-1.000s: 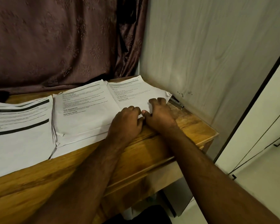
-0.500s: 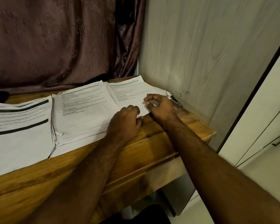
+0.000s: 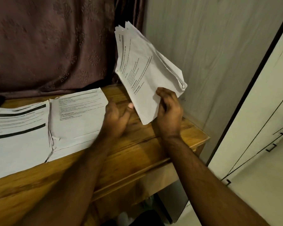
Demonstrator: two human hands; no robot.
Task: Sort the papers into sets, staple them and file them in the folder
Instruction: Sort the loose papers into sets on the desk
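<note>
The curtain (image 3: 47, 43) hangs behind the desk (image 3: 137, 152), dark and patterned. A pale wood-grain panel (image 3: 211, 46) stands at the right of the desk, and a white cabinet (image 3: 260, 119) with dark handles stands further right.

The desk is wooden, and its right corner lies below the right forearm. Two piles of paper lie flat on it. The left pile (image 3: 15, 136) shows thick black bars across its top sheet. The middle pile (image 3: 77, 118) lies just beside it and shows printed text lines; its sheet edges are fanned along the left side.

The lifted set (image 3: 142, 70) is held clear of the desk, tilted on edge, near the panel. Its sheets are uneven at the top and right edges.

The right hand (image 3: 168, 115) grips the lower corner of the lifted set, fingers curled round the edge. The left hand (image 3: 116, 116) is blurred, with fingers loosely extended. It holds nothing; one fingertip lies close to the lower left edge of the lifted set, and contact cannot be confirmed.
</note>
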